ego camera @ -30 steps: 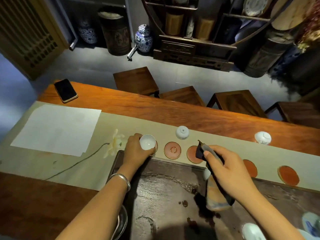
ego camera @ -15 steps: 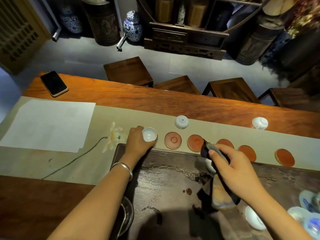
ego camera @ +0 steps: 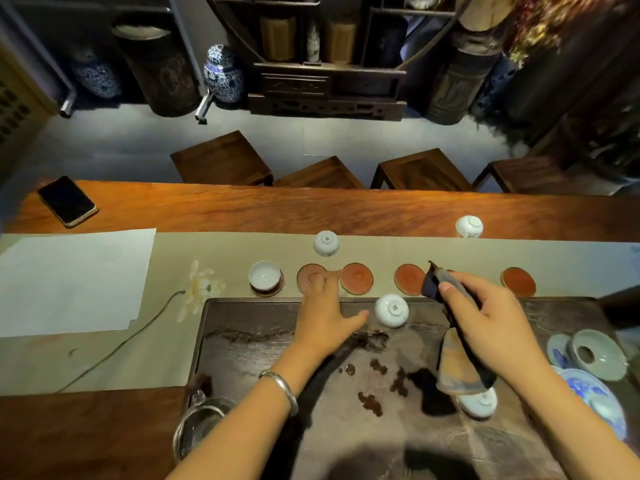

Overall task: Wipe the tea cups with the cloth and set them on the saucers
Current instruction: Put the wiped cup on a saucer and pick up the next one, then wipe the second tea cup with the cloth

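Left hand (ego camera: pixel 320 320) has let go of the wiped cup (ego camera: pixel 265 276), which now sits upright on the leftmost saucer (ego camera: pixel 266 291) along the tray's far edge. That hand is spread flat, reaching for the upside-down cup (ego camera: pixel 392 310) on the tray (ego camera: pixel 242 341), probably next to wipe. Right hand (ego camera: pixel 491 320) pinches the cloth (ego camera: pixel 453 348), kept ready. More empty saucers (ego camera: pixel 356 278) wait in the row, and two more cups (ego camera: pixel 326 242) sit beyond.

A traditional tea room.
A long reddish wooden table (ego camera: pixel 311 213) carries a dark stone tea tray (ego camera: pixel 249 344); square dark wooden stools (ego camera: pixel 221 159), a carved dark wooden shelf (ego camera: pixel 329 84) and blue-and-white porcelain jars (ego camera: pixel 223 74) stand behind.
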